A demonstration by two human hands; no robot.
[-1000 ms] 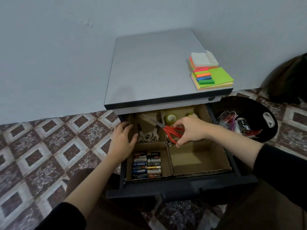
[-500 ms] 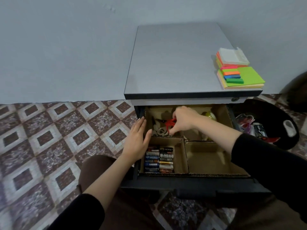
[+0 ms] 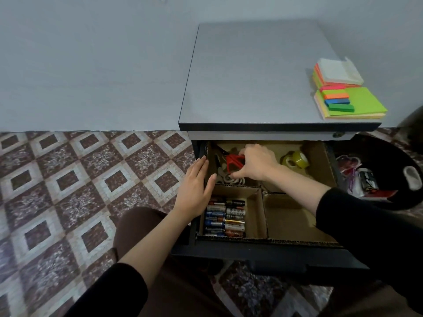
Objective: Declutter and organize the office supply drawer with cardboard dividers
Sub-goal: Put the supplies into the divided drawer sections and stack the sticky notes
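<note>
The right hand (image 3: pixel 258 163) is curled down over the red scissors (image 3: pixel 234 161), with its fingers bent round the handles. The scissors are low in the back left box of the drawer (image 3: pixel 263 248). They lie on top of some pale scissors (image 3: pixel 229 178), with a dark blade poking out to the back left. One second ago the hand held the red scissors up over the middle of the drawer. Half a second ago it had reached this box, and now it is lower in it.

The left hand (image 3: pixel 196 188) is flat, with straight fingers, and holds nothing. It rests on the left wall of the drawer, just as it did before.

Cardboard dividers (image 3: pixel 263 210) cut the drawer into four boxes. The batteries (image 3: pixel 225 217) lie in rows in the front left box, right by the left hand. The tape (image 3: pixel 295 159) sits in the back right box, just past the right wrist.

A pile of bright notes (image 3: pixel 348 97) sits on the right side of the cabinet top (image 3: pixel 251 76). A black bin (image 3: pixel 386 202) with a few things in it stands on the floor to the right of the drawer. The cabinet shows further right in the picture than before.
</note>
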